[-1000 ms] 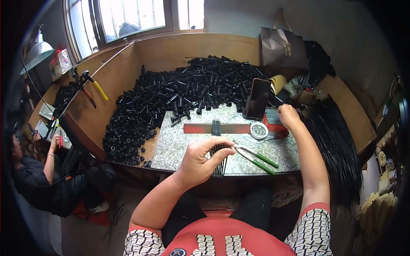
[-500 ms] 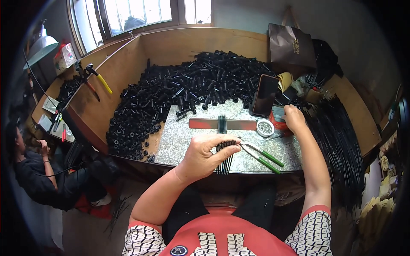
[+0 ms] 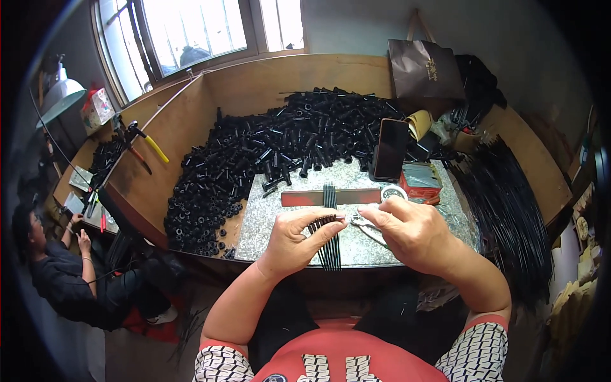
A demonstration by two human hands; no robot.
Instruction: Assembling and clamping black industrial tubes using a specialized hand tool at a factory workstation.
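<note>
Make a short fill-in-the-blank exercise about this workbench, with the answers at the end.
The wearer's ____ hand grips the thin black rods.
The upright ____ beside the red box has a dark screen.
In the picture, the brown paper bag is to the ____ of the window.
Missing words: left; phone; right.

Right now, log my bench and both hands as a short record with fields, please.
Left hand: grip closed on a row of thin black rods
Right hand: close to the left one; whether its grip holds anything is unclear
Below right hand: pliers, partly covered
Under rods: red bar, crosswise on the speckled board
Behind board: heap of black parts
Right side: propped-up phone, bundle of long black rods
Far left: another person
</note>
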